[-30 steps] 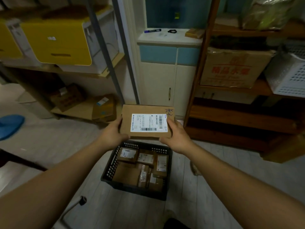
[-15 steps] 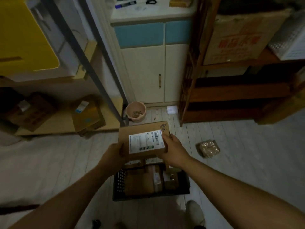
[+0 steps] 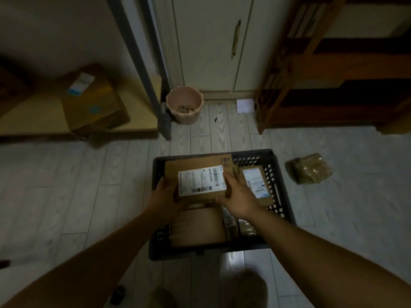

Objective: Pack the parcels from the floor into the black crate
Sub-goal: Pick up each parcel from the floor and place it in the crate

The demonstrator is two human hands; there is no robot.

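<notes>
- Your left hand (image 3: 165, 194) and right hand (image 3: 235, 196) each grip an end of the labelled box (image 3: 200, 174), held flat over the crate (image 3: 200, 252), likely so it lands level on the packed parcels (image 3: 198, 227).
- One wrapped parcel (image 3: 311, 168) lies on the floor (image 3: 89, 196), right of the crate.
- The box hides whatever sits beneath it, and its label is unreadable.

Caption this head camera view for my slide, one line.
Left hand and right hand hold a labelled parcel over the black crate; a wrapped parcel lies on the floor.
</notes>
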